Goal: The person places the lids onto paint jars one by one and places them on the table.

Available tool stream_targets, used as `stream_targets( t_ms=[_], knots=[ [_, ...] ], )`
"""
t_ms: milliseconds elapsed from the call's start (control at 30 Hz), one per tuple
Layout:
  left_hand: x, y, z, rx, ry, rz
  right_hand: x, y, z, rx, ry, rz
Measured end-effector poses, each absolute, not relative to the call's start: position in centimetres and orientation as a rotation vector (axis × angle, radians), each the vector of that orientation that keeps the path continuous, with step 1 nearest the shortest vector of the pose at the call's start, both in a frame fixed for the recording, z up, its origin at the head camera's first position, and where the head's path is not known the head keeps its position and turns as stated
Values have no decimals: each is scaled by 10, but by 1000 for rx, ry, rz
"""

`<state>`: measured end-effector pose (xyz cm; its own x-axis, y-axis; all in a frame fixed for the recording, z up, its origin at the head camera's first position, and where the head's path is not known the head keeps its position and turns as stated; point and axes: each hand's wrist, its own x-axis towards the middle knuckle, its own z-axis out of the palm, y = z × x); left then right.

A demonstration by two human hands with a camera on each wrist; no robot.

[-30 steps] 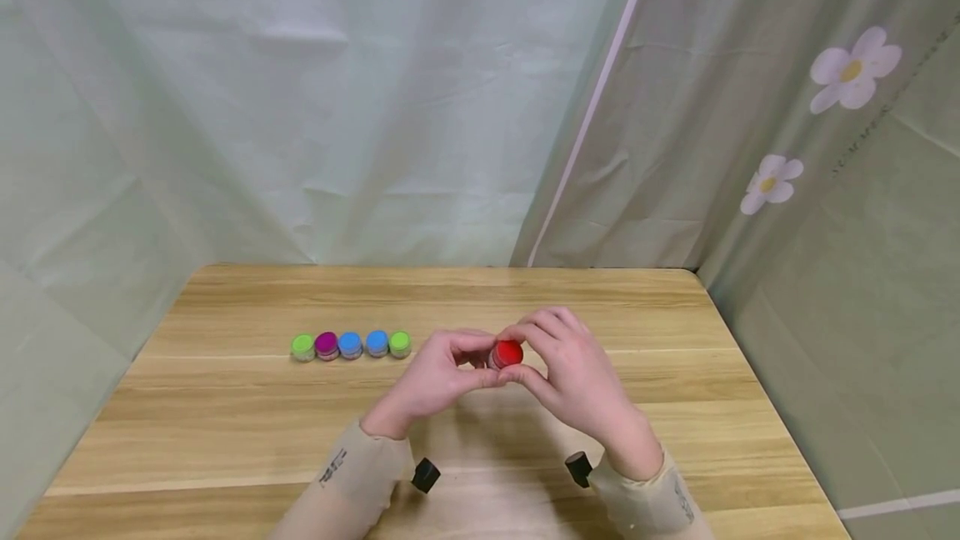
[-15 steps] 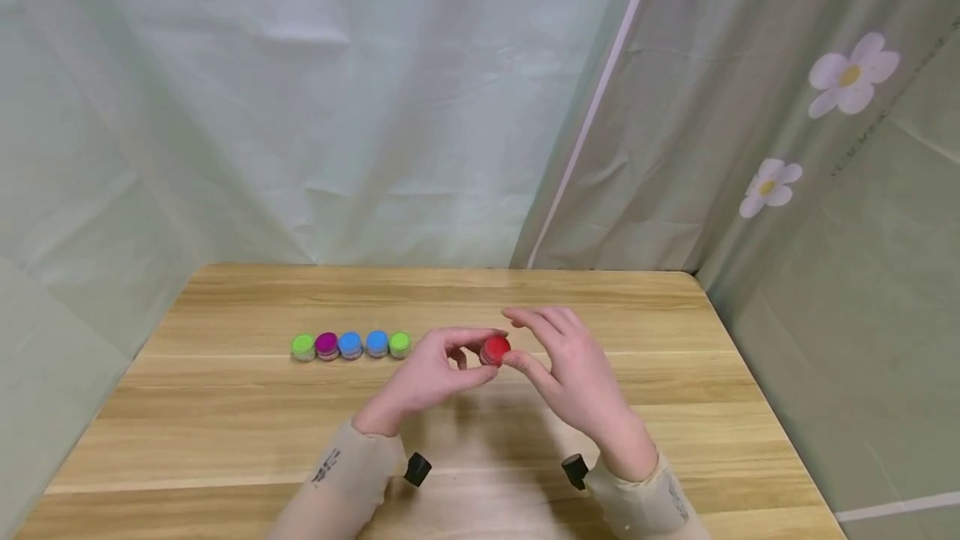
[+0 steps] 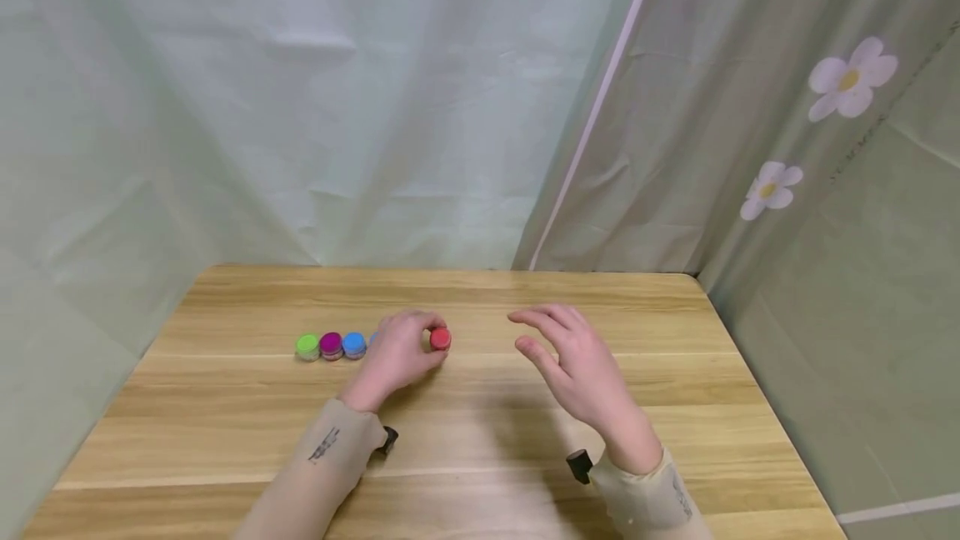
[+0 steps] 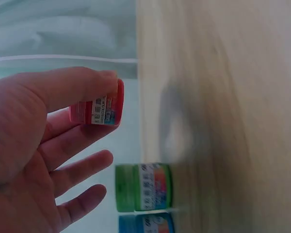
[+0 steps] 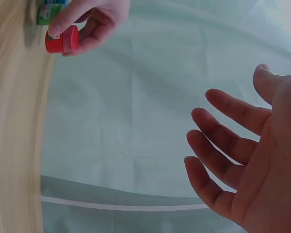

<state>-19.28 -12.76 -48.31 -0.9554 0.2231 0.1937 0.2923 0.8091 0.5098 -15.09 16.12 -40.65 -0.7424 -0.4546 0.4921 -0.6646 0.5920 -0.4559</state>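
Note:
My left hand (image 3: 400, 350) pinches a small red-lidded jar (image 3: 440, 339) between thumb and fingers. The jar is upright and a little above the table, just past the right end of a row of similar jars. Closest to it in the left wrist view is a green jar (image 4: 143, 187), with a blue jar (image 4: 146, 223) beside that one. In the head view my left hand hides this end of the row. My right hand (image 3: 576, 361) hovers over the table farther right, fingers spread and loosely bent, touching nothing.
Farther left in the row stand a green-lidded jar (image 3: 307, 347), a purple-lidded jar (image 3: 332, 346) and a blue-lidded jar (image 3: 354, 345). They sit on a wooden table (image 3: 480, 457). A pale curtain (image 3: 420, 107) hangs behind its back edge.
My left hand has carried the red-lidded jar leftward to the right end of the row. My right hand has let go of the jar and stays at about the same place.

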Motion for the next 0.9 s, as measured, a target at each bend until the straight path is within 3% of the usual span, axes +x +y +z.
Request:
stream_targets(
  t_ms=[433,900],
  knots=[
    [-199,-144,-497,-398,-2929,-646,-155,164,-416,902,-2654,919],
    [-196,-160,-482,-450,-2929,-752,-167,171,-422,936,-2755,852]
  ],
)
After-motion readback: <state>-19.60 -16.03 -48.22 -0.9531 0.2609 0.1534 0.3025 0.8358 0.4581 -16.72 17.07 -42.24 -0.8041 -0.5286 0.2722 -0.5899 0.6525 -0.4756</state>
